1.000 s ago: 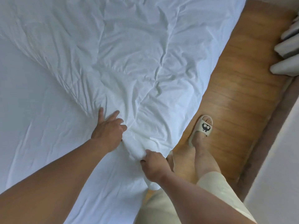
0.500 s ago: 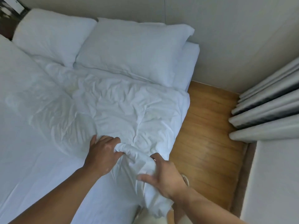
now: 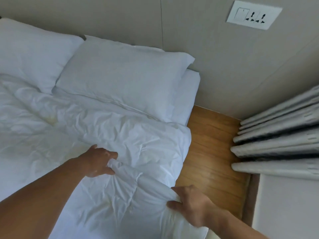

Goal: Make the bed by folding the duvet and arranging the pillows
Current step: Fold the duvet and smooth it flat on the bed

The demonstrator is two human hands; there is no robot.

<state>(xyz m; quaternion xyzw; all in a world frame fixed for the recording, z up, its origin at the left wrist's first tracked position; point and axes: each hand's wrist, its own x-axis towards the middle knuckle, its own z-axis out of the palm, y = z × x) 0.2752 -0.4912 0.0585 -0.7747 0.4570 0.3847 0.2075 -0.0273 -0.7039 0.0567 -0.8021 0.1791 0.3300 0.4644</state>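
So the duvet [image 3: 124, 135] lies rumpled across the bed, top edge just below the pillows [image 3: 120, 80], with its side draped toward the wooden floor [image 3: 210, 152]. The left hand [image 3: 99, 161] has its grip bunched round a fold mid-duvet, and the right hand [image 3: 189, 204] pinches the edge at the bedside. It looks soft, puffy and light with zero stiffness, so I'd guess it sags wherever it isn't held, and grabbing corners and the edge seam beats mid-fabric.
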